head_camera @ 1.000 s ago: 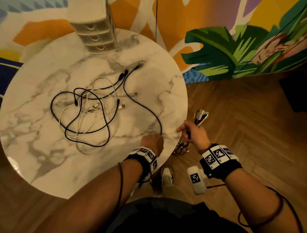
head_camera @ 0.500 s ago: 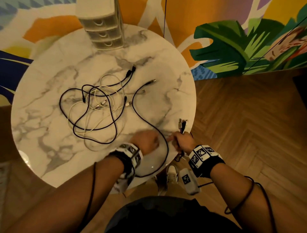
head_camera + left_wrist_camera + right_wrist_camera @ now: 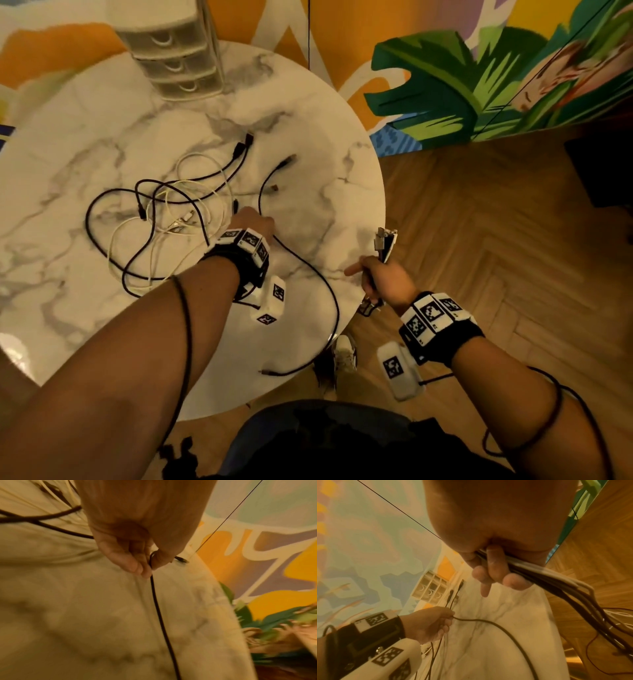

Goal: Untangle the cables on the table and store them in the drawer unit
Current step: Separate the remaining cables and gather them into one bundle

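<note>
On the round marble table (image 3: 68, 144) lies a tangle of black and white cables (image 3: 161, 219). One long black cable (image 3: 322, 284) runs from it toward the near edge, its plug end lying at the front. My left hand (image 3: 253, 222) pinches this black cable (image 3: 155, 595) mid-length, next to the tangle. My right hand (image 3: 383, 277) hovers at the table's right edge and grips a bundle of several cables (image 3: 556, 582), index finger stretched out; their plugs (image 3: 385, 240) stick up above the fist. The white drawer unit (image 3: 171, 51) stands at the table's far edge, its drawers closed.
A painted wall (image 3: 479, 68) rises behind the table. Wooden parquet floor (image 3: 513, 240) lies to the right, with a dark object (image 3: 606, 171) at the far right. My shoe (image 3: 344, 356) shows under the table's near edge.
My left hand has slid up the long black cable from the near edge to the tangle. The cable's slack now loops over the front edge. The right hand keeps its bundle.
</note>
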`<action>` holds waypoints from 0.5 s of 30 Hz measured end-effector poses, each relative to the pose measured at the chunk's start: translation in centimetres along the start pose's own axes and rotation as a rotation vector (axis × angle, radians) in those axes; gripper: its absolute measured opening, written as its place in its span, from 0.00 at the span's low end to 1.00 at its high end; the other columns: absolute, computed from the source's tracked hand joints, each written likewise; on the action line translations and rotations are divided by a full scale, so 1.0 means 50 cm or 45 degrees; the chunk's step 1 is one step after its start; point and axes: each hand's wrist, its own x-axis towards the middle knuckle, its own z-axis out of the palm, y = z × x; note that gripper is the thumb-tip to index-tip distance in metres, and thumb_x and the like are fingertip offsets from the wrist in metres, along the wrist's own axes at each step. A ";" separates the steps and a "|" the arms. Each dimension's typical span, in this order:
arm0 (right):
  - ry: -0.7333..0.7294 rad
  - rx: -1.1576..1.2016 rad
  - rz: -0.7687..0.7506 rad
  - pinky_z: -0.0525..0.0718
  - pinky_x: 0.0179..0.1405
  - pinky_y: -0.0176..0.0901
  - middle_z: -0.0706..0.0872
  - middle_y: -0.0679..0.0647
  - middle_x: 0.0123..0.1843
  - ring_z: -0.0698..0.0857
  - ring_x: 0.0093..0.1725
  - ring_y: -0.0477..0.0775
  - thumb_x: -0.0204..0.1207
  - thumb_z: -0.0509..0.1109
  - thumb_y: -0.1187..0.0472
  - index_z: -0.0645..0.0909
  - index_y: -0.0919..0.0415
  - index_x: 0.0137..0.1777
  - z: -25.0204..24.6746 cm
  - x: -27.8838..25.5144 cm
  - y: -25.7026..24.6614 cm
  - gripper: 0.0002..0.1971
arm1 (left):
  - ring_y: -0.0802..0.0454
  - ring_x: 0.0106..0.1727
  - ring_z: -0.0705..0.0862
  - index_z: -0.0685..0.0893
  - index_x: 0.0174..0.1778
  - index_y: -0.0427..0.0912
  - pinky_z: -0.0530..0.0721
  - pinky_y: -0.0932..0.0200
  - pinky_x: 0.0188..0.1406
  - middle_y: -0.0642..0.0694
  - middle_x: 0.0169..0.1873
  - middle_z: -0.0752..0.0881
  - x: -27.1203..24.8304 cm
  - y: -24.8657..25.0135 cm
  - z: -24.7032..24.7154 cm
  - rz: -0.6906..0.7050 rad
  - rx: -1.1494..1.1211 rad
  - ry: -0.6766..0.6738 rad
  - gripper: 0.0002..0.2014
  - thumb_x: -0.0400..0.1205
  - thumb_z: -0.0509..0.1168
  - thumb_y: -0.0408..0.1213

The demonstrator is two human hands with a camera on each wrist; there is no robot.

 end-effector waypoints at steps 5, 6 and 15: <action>-0.069 0.018 -0.102 0.70 0.21 0.42 0.74 0.56 0.21 0.70 0.20 0.52 0.86 0.54 0.52 0.87 0.66 0.46 0.006 0.002 -0.053 0.24 | 0.44 0.33 0.79 0.76 0.34 0.41 0.77 0.52 0.33 0.44 0.29 0.83 -0.128 0.048 -0.010 0.454 -0.083 0.314 0.11 0.77 0.62 0.45; -0.086 0.058 -0.127 0.69 0.21 0.41 0.73 0.56 0.21 0.69 0.20 0.51 0.86 0.54 0.51 0.87 0.67 0.47 0.008 0.003 -0.071 0.24 | 0.46 0.31 0.77 0.74 0.33 0.43 0.73 0.54 0.31 0.46 0.28 0.81 -0.160 0.054 -0.012 0.545 -0.030 0.354 0.11 0.77 0.62 0.45; -0.165 0.408 -0.145 0.59 0.21 0.38 0.81 0.54 0.32 0.63 0.21 0.48 0.85 0.57 0.54 0.84 0.64 0.41 0.016 0.008 -0.178 0.19 | 0.39 0.36 0.82 0.75 0.52 0.44 0.75 0.52 0.32 0.42 0.35 0.84 -0.265 0.056 0.012 1.167 0.587 0.148 0.09 0.83 0.56 0.45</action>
